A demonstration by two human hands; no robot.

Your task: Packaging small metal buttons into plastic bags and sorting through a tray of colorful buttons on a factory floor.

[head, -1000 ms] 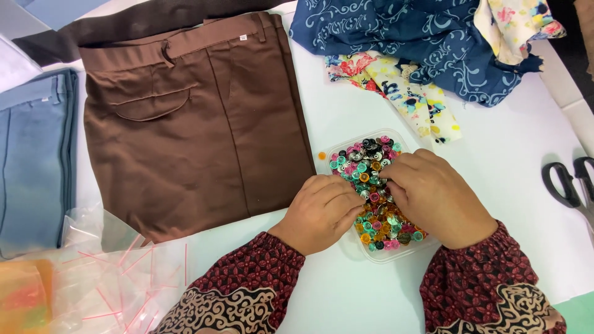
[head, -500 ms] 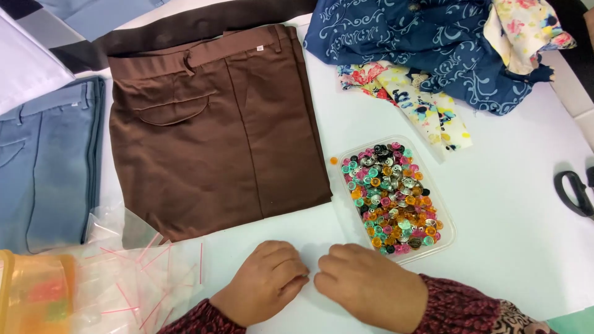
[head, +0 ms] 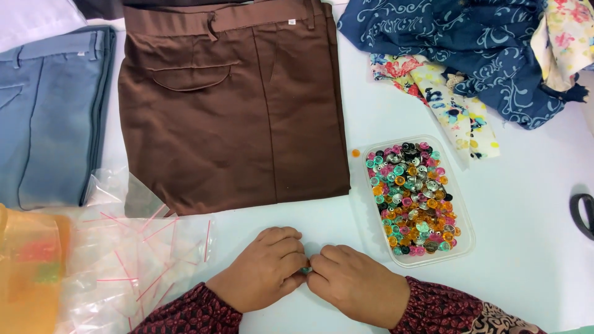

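**Both hands pinched together over a tiny piece at the near edge**

Your left hand [head: 266, 267] and right hand [head: 356, 281] meet fingertip to fingertip low on the white surface [head: 532, 204], just in front of you. Both are curled into a narrow grip, and between the fingertips a small greenish piece [head: 305, 270] peeks out; it is too small to say exactly what it is, or which hand carries most of it. The knuckles face up and both wrists rest near the surface, in dark red patterned sleeves [head: 433, 306].

Just right of your right hand, and a little further from you, sits a clear plastic tray [head: 465, 238] filled with small round buttons [head: 411, 198] in pink, teal, orange and metallic tones. One orange button [head: 356, 153] lies alone on the surface beside the tray's far left corner.

Beyond your hands lie folded brown trousers [head: 229, 105], with their back pocket showing. Folded blue-grey trousers [head: 49, 117] lie to their left. A heap of clear zip bags with red seal strips [head: 142, 247] sits just left of your left hand, beside an orange-tinted bag [head: 28, 266] at the frame's edge.

At the far right lies crumpled navy patterned cloth [head: 470, 43], with floral fabric [head: 451, 105] spilling out beneath it. A dark scissor handle [head: 583, 213] shows at the right edge.
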